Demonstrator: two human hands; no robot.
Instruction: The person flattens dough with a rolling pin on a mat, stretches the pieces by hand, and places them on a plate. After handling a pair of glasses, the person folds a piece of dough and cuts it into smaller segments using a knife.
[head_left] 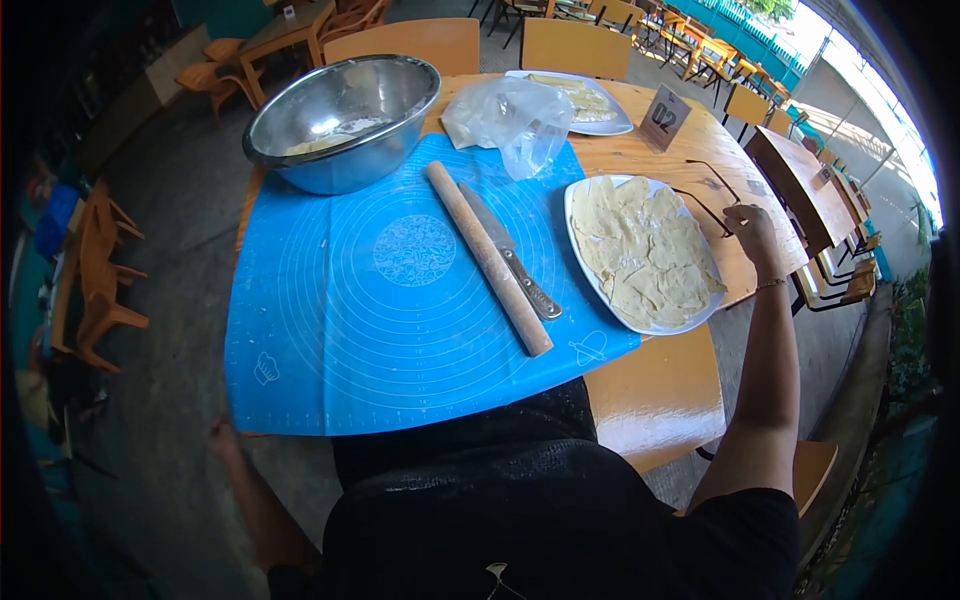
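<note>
My right hand (755,232) is at the table's right side, its fingers pinched on the end of a pair of dark-framed eyeglasses (712,207). Beside it, a white plate (574,215) carries overlapping flat pieces of pale dough (645,250). My left hand (224,440) hangs low near the front left corner of the blue baking mat (330,330); its fingers are too small and dark to make out. A floury rolling pin (488,258) lies across the mat, with a knife (510,252) along its right side.
A steel mixing bowl (345,170) with pale dough inside stands at the back left. A clear plastic bag (515,120) lies at the mat's far edge. Behind it, another plate (612,127) holds pale rolls, near a number sign (664,118). Chairs (575,48) surround the table.
</note>
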